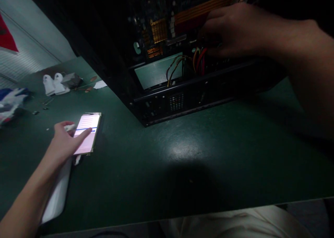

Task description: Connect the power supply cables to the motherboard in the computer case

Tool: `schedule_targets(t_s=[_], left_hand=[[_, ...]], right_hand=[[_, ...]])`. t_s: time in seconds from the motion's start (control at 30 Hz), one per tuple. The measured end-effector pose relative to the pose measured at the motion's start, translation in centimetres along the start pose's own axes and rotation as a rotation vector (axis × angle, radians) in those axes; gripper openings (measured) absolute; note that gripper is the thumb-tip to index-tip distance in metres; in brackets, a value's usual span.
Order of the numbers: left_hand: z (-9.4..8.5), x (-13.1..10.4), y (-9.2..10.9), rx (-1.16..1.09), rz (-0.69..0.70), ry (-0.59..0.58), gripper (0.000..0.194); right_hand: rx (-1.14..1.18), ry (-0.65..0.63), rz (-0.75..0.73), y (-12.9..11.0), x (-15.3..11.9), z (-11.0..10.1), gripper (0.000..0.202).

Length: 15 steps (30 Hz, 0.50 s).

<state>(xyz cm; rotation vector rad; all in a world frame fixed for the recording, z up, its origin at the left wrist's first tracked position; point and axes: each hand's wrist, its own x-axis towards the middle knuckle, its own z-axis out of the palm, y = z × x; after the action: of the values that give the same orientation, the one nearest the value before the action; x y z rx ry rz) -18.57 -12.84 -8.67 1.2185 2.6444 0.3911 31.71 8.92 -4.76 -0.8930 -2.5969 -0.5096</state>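
On the green table at the left, my left hand [65,139] rests with its thumb over the lit screen of a phone [87,142] and its other fingers curled at the phone's left edge. A black computer case [161,104] stands open, showing a circuit board and orange memory modules [208,9]. My right hand [232,29] reaches inside, fingers curled down beside the modules, above red and yellow cables [200,60]. Its fingertips are in shadow, so what they hold is hidden.
A white flat object [58,196] lies under my left forearm. White plastic pieces [54,84], a grey block [71,80] and small scraps are at the back left. Plastic bags [12,104] lie at the far left. The table's front edge [221,210] crosses the bottom.
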Motion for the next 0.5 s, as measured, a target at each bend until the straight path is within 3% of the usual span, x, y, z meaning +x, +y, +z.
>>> schedule_targets(t_s=[0.1, 0.3, 0.5], left_hand=[[-0.2, -0.6, 0.8, 0.033, -0.063, 0.005, 0.097], [-0.2, -0.9, 1.1, 0.061, -0.033, -0.016, 0.099], [-0.3, -1.3, 1.2, -0.009, -0.040, -0.019, 0.085]], right_hand=[[-0.004, -0.019, 0.014, 0.0, 0.0, -0.1, 0.037], [0.036, -0.011, -0.009, -0.3, 0.1, -0.5, 0.040], [0.041, 0.001, 0.001, 0.1, 0.3, 0.1, 0.038]])
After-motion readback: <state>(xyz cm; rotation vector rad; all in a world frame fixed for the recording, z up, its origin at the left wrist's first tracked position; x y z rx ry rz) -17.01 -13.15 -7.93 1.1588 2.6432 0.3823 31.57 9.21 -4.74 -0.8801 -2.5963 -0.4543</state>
